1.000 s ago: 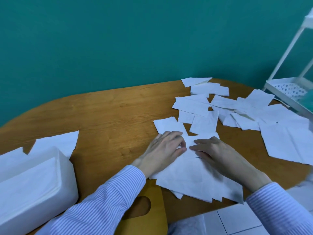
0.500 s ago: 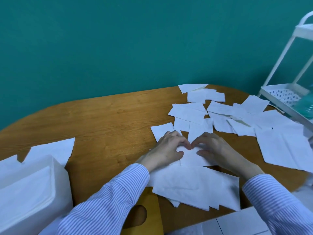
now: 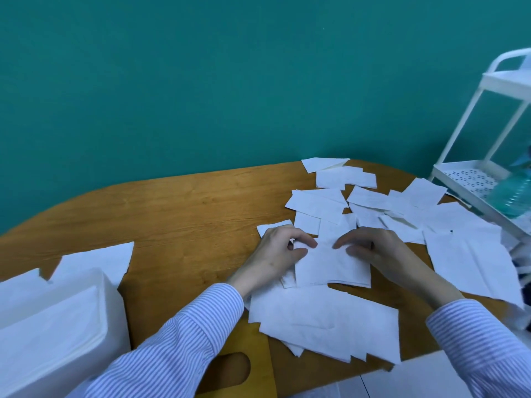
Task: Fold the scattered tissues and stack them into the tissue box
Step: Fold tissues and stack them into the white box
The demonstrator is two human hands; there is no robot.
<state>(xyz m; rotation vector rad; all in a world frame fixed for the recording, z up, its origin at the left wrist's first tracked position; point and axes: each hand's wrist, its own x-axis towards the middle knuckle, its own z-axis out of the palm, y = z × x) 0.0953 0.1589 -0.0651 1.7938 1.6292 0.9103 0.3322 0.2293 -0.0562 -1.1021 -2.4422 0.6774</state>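
A white tissue (image 3: 330,265) lies on the wooden table (image 3: 178,214) in front of me. My left hand (image 3: 273,254) pinches its far left corner with curled fingers. My right hand (image 3: 376,251) curls over its far right edge, thumb and fingers on the paper. Nearer to me, a pile of tissues (image 3: 324,320) reaches the table's front edge. Several scattered tissues (image 3: 370,202) cover the far right of the table. The white tissue box (image 3: 60,328) stands at the lower left with a stack of tissues inside.
A loose tissue (image 3: 97,262) lies behind the box. A white wire cart (image 3: 471,176) stands at the right with a teal bottle (image 3: 514,193) on its shelf. A wooden chair back (image 3: 238,366) shows below the table edge. A teal wall runs behind the table.
Both hands slid from lying flat on the tissue to its far edge, curled their fingers there, then moved slightly apart. The view tilted upward.
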